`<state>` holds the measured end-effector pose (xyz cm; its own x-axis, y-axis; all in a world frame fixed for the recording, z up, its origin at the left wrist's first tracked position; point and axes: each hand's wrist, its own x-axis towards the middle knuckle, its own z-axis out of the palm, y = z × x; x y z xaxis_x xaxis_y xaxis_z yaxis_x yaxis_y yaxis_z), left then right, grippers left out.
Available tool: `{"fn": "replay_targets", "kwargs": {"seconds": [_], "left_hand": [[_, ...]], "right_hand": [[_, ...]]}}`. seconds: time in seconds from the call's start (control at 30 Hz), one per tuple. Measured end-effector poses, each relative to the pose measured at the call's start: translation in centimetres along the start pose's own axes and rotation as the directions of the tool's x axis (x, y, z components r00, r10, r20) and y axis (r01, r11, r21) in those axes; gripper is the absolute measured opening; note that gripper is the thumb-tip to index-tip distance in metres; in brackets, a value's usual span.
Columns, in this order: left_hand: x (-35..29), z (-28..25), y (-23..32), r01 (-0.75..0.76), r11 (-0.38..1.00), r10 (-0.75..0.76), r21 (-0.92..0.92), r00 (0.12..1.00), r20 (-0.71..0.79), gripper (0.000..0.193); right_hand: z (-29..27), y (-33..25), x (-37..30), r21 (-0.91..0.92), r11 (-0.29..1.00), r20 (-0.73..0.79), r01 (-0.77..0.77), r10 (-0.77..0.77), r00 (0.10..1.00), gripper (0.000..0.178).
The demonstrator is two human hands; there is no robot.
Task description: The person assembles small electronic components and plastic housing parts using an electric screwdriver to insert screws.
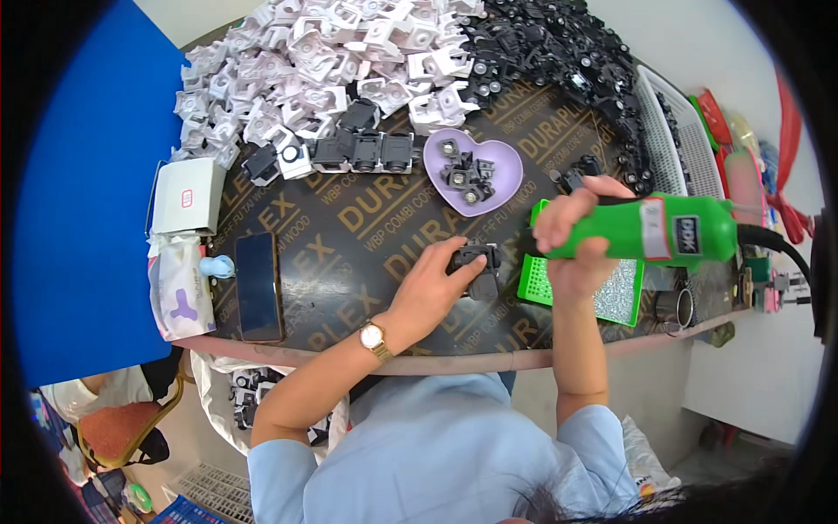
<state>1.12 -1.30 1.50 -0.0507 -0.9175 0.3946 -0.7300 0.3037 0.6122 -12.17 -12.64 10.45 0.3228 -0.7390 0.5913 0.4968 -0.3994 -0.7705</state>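
Note:
My left hand [441, 284] grips a small black plastic part [485, 284] against the dark tabletop, thumb and fingers round its upper end. In my right hand [578, 236] is a green electric screwdriver [646, 229], held level with its cable running off to the right. The screwdriver's tip is hidden by my fingers. Beneath that hand lies a bright green tray [630, 306] of small silvery screws. A purple heart-shaped dish [500, 155] with several small black pieces sits beyond my left hand.
White plastic housings [305, 65] are heaped at the back, beside a pile of black parts [550, 44]. Assembled black-and-white units [365, 153] stand in a row before them. A phone [259, 288] and white box [188, 196] lie left; a metal cup [674, 309] stands right.

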Motion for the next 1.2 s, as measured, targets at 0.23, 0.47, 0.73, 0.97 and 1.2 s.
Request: {"fn": "replay_targets", "kwargs": {"seconds": [0.23, 0.47, 0.73, 0.97, 1.2], "left_hand": [[0.2, 1.1, 0.1, 0.002, 0.999, -0.002, 0.051, 1.000, 0.001, 0.052], [0.6, 0.4, 0.6, 0.062, 0.998, -0.064, 0.029, 0.994, 0.089, 0.046], [-0.1, 0.5, 0.4, 0.034, 0.999, -0.035, 0.019, 0.999, 0.024, 0.045], [-0.2, 1.0, 0.1, -0.032, 0.993, 0.034, 0.117, 0.999, -0.013, 0.046], [-0.5, 1.5, 0.0, -0.045, 0.990, 0.046, 0.131, 0.999, 0.002, 0.048]], "right_hand": [[0.4, 0.3, -0.8, 0.017, 0.998, 0.073, -0.063, 0.062, 0.995, 0.065], [0.4, 1.4, -1.1, -0.037, 0.998, 0.086, -0.053, 0.056, 0.995, 0.065], [-0.1, 2.2, -0.8, 0.033, 0.995, 0.153, -0.094, 0.088, 0.984, 0.055], [-0.3, 3.4, -1.6, -0.076, 0.986, 0.184, -0.145, 0.157, 0.970, 0.051], [-0.4, 3.6, -2.2, -0.036, 0.974, 0.052, -0.222, 0.224, 0.973, 0.043]]}}
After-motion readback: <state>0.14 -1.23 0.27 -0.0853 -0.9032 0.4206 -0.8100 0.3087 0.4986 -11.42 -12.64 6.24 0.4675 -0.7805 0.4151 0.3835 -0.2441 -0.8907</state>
